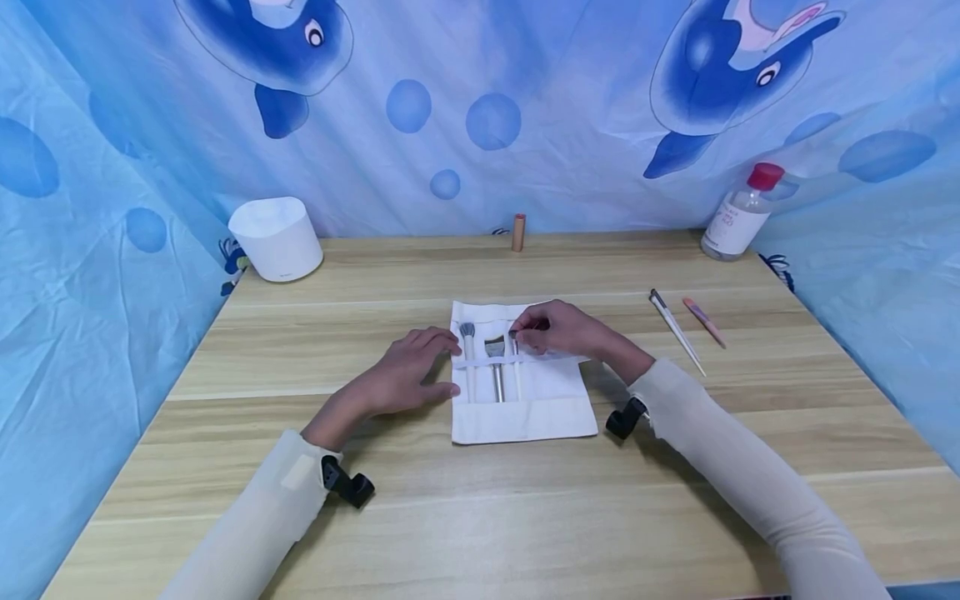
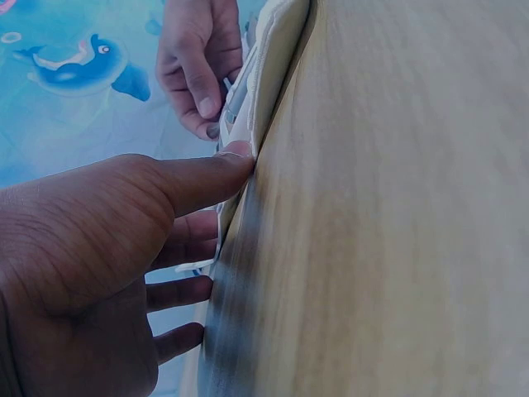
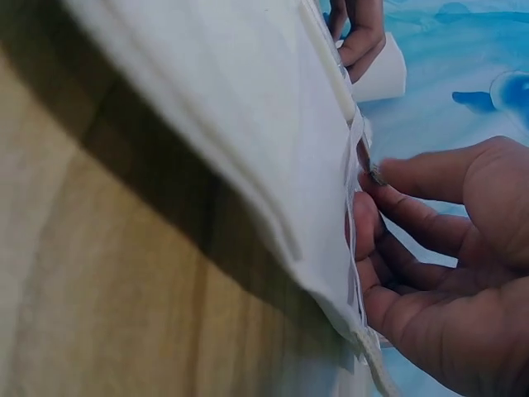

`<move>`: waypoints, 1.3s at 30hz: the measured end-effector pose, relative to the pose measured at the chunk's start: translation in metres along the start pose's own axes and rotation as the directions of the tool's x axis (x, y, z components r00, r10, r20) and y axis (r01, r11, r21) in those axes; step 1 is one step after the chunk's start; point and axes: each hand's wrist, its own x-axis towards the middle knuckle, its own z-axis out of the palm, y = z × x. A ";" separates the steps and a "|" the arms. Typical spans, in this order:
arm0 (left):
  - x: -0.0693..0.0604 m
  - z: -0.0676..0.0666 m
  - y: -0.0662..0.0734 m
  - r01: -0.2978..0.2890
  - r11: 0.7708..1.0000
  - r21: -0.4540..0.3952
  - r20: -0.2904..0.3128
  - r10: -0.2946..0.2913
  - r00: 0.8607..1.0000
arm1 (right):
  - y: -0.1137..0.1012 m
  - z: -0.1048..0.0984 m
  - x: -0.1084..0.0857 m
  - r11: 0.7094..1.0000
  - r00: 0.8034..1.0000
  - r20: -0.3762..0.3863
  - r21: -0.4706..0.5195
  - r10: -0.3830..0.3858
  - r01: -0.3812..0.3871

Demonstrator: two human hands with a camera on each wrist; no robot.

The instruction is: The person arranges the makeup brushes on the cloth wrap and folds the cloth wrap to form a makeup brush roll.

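A white cloth brush roll [image 1: 525, 423] lies spread on the table. Under its crosswise band sit a fluffy grey-tipped brush [image 1: 468, 342], a wide flat brush [image 1: 495, 348] and a thin brush [image 1: 517, 379]. My right hand [image 1: 564, 328] pinches the thin brush near its dark tip [image 3: 378, 175], between thumb and finger; its other fingers are by the band in the right wrist view. Along the roll's left edge, my left hand [image 1: 408, 371] rests with thumb and fingers spread, touching the cloth. Part of the roll's upper right is hidden behind the right hand.
To the right lie a white brush [image 1: 677, 332] with a dark end and a short pink tool [image 1: 703, 322]. A copper-coloured tube [image 1: 518, 233] stands at the back edge. A white rounded container [image 1: 276, 240] and a red-capped bottle [image 1: 741, 215] occupy the back corners.
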 end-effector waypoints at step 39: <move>-0.001 0.000 -0.001 0.001 1.000 -0.011 0.004 0.000 1.000 | 0.050 -0.130 -0.084 0.804 0.874 -0.435 -0.427 0.217 -0.413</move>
